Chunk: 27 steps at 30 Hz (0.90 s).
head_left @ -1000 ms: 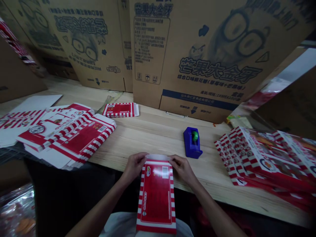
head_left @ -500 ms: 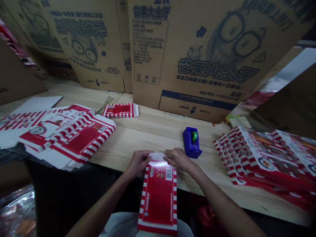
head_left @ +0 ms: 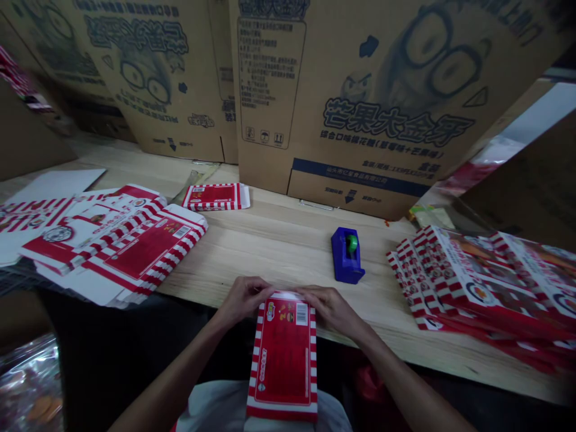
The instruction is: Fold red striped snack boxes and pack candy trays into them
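A red carton (head_left: 286,354) with red-and-white striped edges and a barcode lies in my lap, its far end at the table's front edge. At that end my left hand (head_left: 247,298) pinches the left corner, thumb along the top edge. My right hand (head_left: 327,305) holds the right corner the same way, its fingers on the edge. Between the two hands the white end flap shows only as a thin strip. Past my right hand, a blue tape dispenser (head_left: 347,257) with a green core stands on the table.
Flat and folded cartons (head_left: 148,252) are piled at the left; a small striped carton (head_left: 216,197) lies behind them. Stacked cartons (head_left: 486,282) cover the right side. Large cardboard boxes (head_left: 351,144) wall off the back. Clear bags (head_left: 33,390) sit at lower left.
The white end flap stood up between my hands and is now folded down. Both hands have come closer over the carton's far end. The view has shifted slightly.
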Tool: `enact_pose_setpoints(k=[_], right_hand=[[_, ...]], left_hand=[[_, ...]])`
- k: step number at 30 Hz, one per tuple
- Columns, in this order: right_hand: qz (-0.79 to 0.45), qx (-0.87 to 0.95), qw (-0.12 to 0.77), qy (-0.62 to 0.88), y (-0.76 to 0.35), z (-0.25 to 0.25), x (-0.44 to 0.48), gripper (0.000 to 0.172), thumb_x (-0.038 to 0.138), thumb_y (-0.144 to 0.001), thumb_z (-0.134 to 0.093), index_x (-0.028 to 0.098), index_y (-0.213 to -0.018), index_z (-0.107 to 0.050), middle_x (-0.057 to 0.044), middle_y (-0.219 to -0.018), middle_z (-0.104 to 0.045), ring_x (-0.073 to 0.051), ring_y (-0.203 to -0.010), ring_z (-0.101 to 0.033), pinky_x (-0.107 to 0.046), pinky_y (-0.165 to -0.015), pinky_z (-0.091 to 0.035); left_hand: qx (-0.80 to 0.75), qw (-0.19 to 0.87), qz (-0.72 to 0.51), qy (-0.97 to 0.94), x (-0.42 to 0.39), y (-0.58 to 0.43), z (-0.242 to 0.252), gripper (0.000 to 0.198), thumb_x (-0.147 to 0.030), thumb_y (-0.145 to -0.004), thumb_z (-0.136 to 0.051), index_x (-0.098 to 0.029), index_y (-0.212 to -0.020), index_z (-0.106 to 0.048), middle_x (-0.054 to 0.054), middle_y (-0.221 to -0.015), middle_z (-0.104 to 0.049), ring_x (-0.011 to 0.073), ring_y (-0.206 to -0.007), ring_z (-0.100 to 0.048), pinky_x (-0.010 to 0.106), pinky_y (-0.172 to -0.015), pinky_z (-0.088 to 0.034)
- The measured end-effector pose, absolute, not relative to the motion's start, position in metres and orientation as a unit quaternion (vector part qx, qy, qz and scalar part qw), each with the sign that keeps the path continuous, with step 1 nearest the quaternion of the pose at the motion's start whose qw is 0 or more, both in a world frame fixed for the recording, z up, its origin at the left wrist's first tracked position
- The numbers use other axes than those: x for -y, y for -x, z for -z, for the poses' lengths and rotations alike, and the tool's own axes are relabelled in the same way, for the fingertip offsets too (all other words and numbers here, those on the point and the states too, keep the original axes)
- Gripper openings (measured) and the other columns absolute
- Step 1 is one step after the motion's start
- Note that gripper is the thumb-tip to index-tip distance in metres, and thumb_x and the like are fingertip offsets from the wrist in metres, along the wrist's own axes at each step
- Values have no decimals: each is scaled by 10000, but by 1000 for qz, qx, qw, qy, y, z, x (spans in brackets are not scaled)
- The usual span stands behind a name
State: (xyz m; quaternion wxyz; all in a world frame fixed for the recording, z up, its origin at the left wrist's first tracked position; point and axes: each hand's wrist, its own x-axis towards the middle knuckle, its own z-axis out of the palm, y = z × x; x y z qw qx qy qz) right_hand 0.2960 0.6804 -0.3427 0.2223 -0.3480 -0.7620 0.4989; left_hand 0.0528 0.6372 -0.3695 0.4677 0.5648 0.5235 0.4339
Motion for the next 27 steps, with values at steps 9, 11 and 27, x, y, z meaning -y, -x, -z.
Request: enact_pose_setpoints(k=[9, 11, 27], right_hand=[[-572, 622, 289, 449, -288, 345, -692, 303, 388, -623, -796, 159, -810, -729, -48, -756, -740, -190, -657, -666, -278, -577, -519], [-566, 626, 288, 453, -286, 339, -693, 236, 366, -650, -773, 166, -754, -701, -36, -695, -720, -170, -600, -643, -256, -522, -483], [-571, 597, 348, 443, -292, 347, -678, 231, 354, -713, -735, 171, -611, -636, -15, -675, -673, -137, -601, -565, -257, -584, -441]], left_hand=[[-518, 517, -433, -526, -640, -50, 354, 206, -310, -683, -726, -142, -799, -750, 63, -769, -741, 181, -694, -650, 258, -644, -495], [-503, 538, -445, -510, -643, -48, 352, 192, -309, -681, -729, -138, -767, -742, 57, -724, -730, 170, -651, -639, 251, -615, -485], [-465, 549, -437, -541, -647, -55, 354, 221, -338, -724, -696, -126, -702, -634, 41, -678, -659, 144, -627, -586, 246, -604, -446]])
